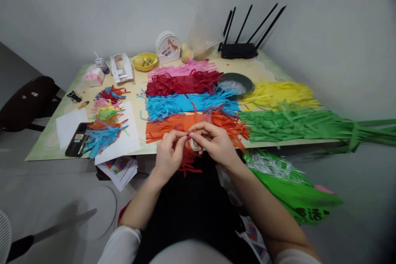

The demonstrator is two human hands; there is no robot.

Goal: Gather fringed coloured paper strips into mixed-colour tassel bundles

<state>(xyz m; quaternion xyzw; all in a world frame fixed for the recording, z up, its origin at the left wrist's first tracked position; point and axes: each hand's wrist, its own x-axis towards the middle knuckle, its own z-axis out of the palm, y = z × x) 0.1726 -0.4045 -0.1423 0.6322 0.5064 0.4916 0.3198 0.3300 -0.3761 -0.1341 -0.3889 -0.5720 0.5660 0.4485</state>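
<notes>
My left hand (168, 152) and my right hand (215, 142) meet over the table's front edge, thumbs and forefingers pinched together at the fingertips. Between them is a thin red paper strip, mostly hidden by the fingers. Red strips (189, 160) dangle below the hands over the edge. Just behind lies a bundle of orange paper strips (163, 127). Beyond it are a blue bundle (185, 102), a dark red bundle (185, 82) and a pink one (188, 68). Small mixed-colour bunches, including a light blue bunch (103, 137), lie to the left on white paper (131, 132).
Yellow strips (281, 94) and a tied green bundle (287, 123) spread rightward. Behind them sit a grey-green bowl (247, 80) of clear pieces and a black router (239, 50). A black phone (76, 140), yellow fruit dish (144, 62) and stool (27, 101) are left; a green bag (291, 192) hangs right.
</notes>
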